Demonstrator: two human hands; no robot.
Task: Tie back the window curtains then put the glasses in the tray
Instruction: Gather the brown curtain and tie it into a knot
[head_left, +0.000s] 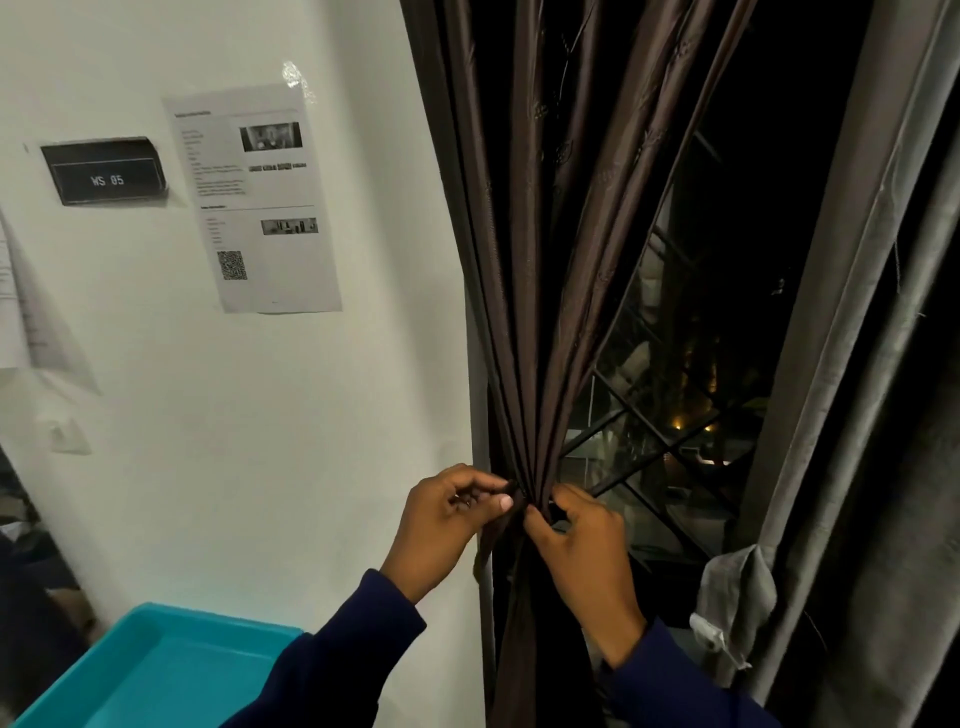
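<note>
Brown satin curtain (524, 312) is bunched at the window's left edge, beside the wall (311, 415). Left hand (447, 525) and right hand (576, 540) pinch its gathered folds. The teal tray (156, 670) sits lower left.

The teal tray (156, 670) is cut off at the bottom edge; the wall sheet (254, 202) print is unreadable.

A white wall (260, 415) carries a black plaque (105, 172) reading "WS 05", with a taped printed sheet (254, 200) bearing a QR code just to its right. A diamond-patterned window grille (670, 452) stands against the dark outside
</note>
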